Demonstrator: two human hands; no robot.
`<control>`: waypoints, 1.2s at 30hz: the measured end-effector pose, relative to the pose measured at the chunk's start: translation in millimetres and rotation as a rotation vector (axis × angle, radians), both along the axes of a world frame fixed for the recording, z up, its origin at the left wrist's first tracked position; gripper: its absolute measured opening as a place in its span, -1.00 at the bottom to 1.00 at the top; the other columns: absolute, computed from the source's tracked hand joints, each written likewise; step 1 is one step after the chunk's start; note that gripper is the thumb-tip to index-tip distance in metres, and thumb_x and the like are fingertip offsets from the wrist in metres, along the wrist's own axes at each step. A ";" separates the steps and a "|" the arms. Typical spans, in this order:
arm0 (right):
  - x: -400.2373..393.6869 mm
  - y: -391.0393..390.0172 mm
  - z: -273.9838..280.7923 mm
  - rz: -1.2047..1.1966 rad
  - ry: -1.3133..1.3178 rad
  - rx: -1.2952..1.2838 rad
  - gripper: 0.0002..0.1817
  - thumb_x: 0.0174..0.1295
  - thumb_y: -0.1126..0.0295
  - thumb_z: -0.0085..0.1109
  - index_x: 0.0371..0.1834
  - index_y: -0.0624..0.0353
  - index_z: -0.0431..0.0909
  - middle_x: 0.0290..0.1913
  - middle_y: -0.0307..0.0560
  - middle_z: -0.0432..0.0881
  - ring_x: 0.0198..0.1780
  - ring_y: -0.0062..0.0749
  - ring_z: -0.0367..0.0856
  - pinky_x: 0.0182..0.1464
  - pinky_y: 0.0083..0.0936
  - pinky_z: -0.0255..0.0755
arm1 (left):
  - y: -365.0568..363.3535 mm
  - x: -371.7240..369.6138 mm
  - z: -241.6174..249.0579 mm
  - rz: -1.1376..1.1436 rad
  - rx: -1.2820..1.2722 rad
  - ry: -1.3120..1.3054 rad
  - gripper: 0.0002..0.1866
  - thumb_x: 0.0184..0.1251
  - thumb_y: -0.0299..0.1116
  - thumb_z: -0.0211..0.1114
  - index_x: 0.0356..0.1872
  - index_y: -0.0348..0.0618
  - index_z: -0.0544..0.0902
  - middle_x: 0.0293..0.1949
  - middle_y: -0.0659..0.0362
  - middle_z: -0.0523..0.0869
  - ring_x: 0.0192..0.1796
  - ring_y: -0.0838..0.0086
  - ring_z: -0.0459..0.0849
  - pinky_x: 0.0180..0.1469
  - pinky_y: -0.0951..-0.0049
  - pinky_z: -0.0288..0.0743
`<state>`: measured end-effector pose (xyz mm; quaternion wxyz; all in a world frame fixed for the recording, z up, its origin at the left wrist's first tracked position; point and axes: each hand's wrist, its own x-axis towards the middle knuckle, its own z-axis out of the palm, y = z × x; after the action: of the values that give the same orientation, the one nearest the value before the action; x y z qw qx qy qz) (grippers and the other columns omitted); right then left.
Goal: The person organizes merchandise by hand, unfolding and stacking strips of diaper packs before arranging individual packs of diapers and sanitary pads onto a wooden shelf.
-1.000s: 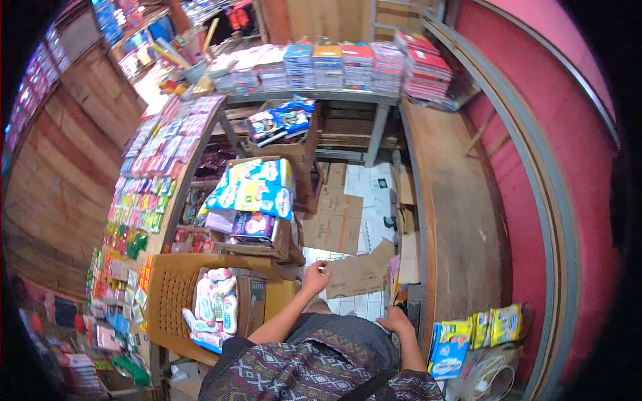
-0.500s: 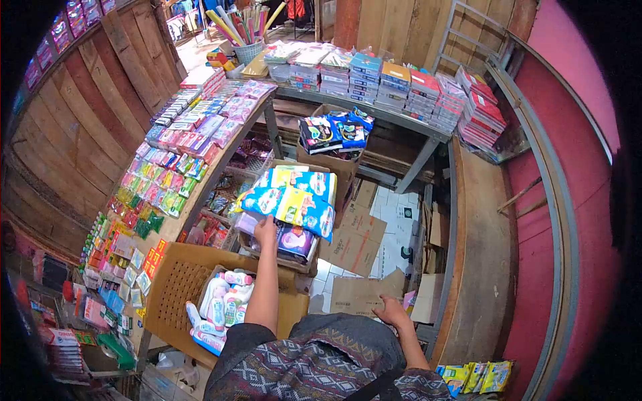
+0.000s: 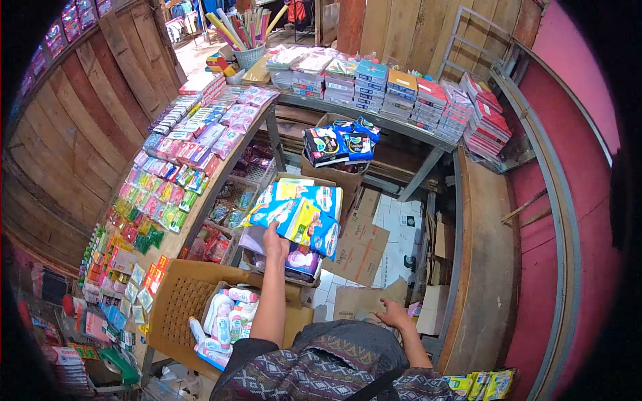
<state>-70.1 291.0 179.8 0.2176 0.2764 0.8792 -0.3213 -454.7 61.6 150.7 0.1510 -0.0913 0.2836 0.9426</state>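
Observation:
My left hand (image 3: pixel 274 242) reaches to the pile of soft packs on a cardboard box and is closed on the near edge of a blue-and-yellow soft pack (image 3: pixel 304 222). More blue-and-yellow packs (image 3: pixel 326 196) lie behind it. Below the held pack, a dark purple pack (image 3: pixel 304 260) shows in the box, beside a lilac one (image 3: pixel 253 238) partly covered by my wrist. My right hand (image 3: pixel 394 314) holds nothing; its fingers are apart, above a piece of flat cardboard (image 3: pixel 354 302) on the floor.
A brown plastic chair (image 3: pixel 175 294) at my left carries a container of white bottles (image 3: pixel 227 317). Small packaged goods cover the left table (image 3: pixel 200 230). Stacked books (image 3: pixel 368 83) line the far table. Dark blue packs (image 3: pixel 341 144) fill another box. A wooden bench (image 3: pixel 481 267) runs along the right.
The view has shifted slightly. My left hand has moved a little nearer with the blue-and-yellow pack, whose right end now sits lower. My right hand stays about where it was.

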 end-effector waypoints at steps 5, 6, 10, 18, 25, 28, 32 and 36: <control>-22.8 10.8 7.6 0.040 0.221 -0.103 -0.33 0.18 0.14 0.34 0.27 0.35 0.44 0.05 0.24 0.64 0.11 -0.05 0.62 0.15 -0.25 0.48 | 25.2 50.9 92.7 -0.130 0.147 -0.039 -0.50 0.29 -0.40 0.17 0.25 -0.37 0.38 0.22 -0.04 0.55 0.25 0.15 0.55 0.36 0.07 0.38; -29.7 13.6 7.6 0.038 0.251 -0.158 -0.35 0.20 0.15 0.32 0.27 0.35 0.43 0.03 0.21 0.65 0.09 -0.09 0.63 0.13 -0.28 0.49 | 32.8 59.0 103.7 -0.156 0.170 -0.032 -0.48 0.29 -0.40 0.17 0.26 -0.37 0.37 0.23 -0.05 0.54 0.27 0.13 0.55 0.37 0.07 0.37; -59.2 22.9 14.4 -0.032 0.374 -0.373 -0.35 0.27 0.08 0.26 0.27 0.36 0.42 0.08 0.17 0.63 0.09 -0.19 0.63 0.14 -0.33 0.49 | 69.2 91.1 144.4 -0.285 0.212 -0.020 -0.40 0.26 -0.41 0.18 0.33 -0.37 0.29 0.29 -0.08 0.49 0.32 0.09 0.50 0.41 0.04 0.30; -77.0 25.7 73.7 -0.600 0.758 -1.269 -0.14 0.33 -0.08 0.18 0.51 0.20 0.06 0.37 0.03 0.33 0.26 -0.15 0.44 0.21 -0.25 0.43 | 137.7 161.8 143.2 -0.528 -0.007 0.137 -0.50 0.23 -0.52 0.15 0.24 -0.37 0.40 0.19 0.01 0.56 0.25 0.26 0.55 0.34 0.21 0.38; -62.1 47.7 84.9 -0.952 1.000 -1.519 -0.54 0.48 0.19 0.00 0.31 0.22 0.31 0.14 -0.03 0.57 0.13 -0.24 0.60 0.19 -0.24 0.48 | 163.9 230.5 117.0 -0.947 -0.531 0.444 -0.75 0.25 -0.42 0.33 -0.10 -0.34 0.66 -0.15 0.18 0.74 -0.15 0.53 0.67 -0.03 0.48 0.52; -50.1 54.1 71.5 -1.039 0.994 -1.424 -0.55 0.47 0.24 0.02 0.31 0.24 0.31 0.17 -0.01 0.56 0.13 -0.25 0.60 0.17 -0.26 0.51 | 165.3 234.1 107.3 -1.024 -0.594 0.325 -0.74 0.26 -0.38 0.36 -0.13 -0.37 0.67 -0.18 0.19 0.75 -0.21 0.54 0.68 -0.13 0.49 0.57; -35.0 66.1 72.1 -1.022 1.059 -1.351 -0.56 0.46 0.28 0.04 0.31 0.25 0.32 0.18 -0.02 0.56 0.15 -0.28 0.60 0.19 -0.27 0.50 | 148.3 199.8 113.5 -1.004 -0.839 0.433 -0.70 0.27 -0.25 0.41 -0.19 -0.32 0.68 -0.32 0.16 0.72 -0.36 0.57 0.65 -0.33 0.50 0.58; -14.3 81.3 91.0 -0.942 1.057 -1.361 -0.55 0.45 0.29 0.07 0.32 0.24 0.32 0.20 -0.02 0.56 0.17 -0.27 0.59 0.22 -0.25 0.49 | 142.3 166.7 105.1 -0.660 -0.898 0.365 -0.65 0.30 -0.16 0.39 -0.15 -0.22 0.54 -0.38 0.26 0.60 -0.40 0.65 0.52 -0.41 0.58 0.47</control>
<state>-84.4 372.3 270.8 -0.2415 0.2349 0.2901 -0.8957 -288.0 203.9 255.8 0.3318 0.1105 0.6901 0.6336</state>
